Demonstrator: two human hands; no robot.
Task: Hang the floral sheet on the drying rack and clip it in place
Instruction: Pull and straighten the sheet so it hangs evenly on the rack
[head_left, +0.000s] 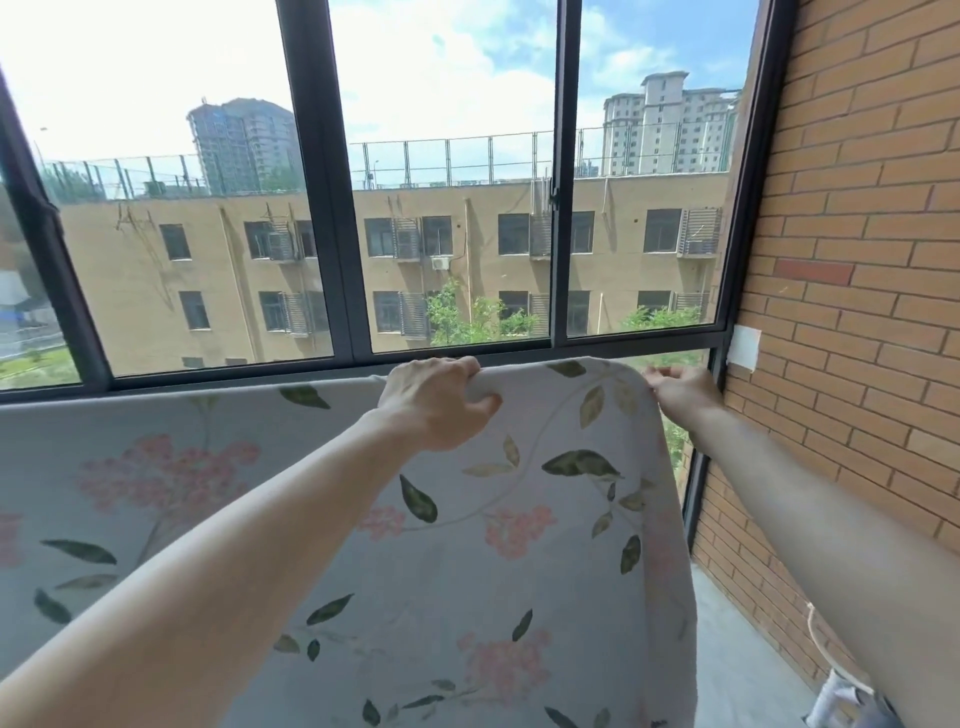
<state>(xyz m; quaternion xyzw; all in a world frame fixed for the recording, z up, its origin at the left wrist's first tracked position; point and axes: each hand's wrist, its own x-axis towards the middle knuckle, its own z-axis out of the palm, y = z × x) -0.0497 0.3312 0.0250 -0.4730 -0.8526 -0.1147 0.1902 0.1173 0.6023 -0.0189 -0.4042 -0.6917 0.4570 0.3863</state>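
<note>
The floral sheet (519, 467), white with pink flowers and green leaves, hangs across the lower half of the view, draped over a top edge in front of the window. The rack beneath it is hidden by the cloth. My left hand (436, 400) grips the sheet's top fold near the middle, fingers curled over the far side, thumb on the near side. At the sheet's right top corner, my right hand (680, 389) pinches the edge. No clip shows.
A dark-framed window (563, 208) fills the wall ahead. A brick wall (857, 312) stands close on the right, carrying a white plate (744, 347). Grey floor (737, 660) shows at lower right, with a white and blue object (844, 701) beside a cord.
</note>
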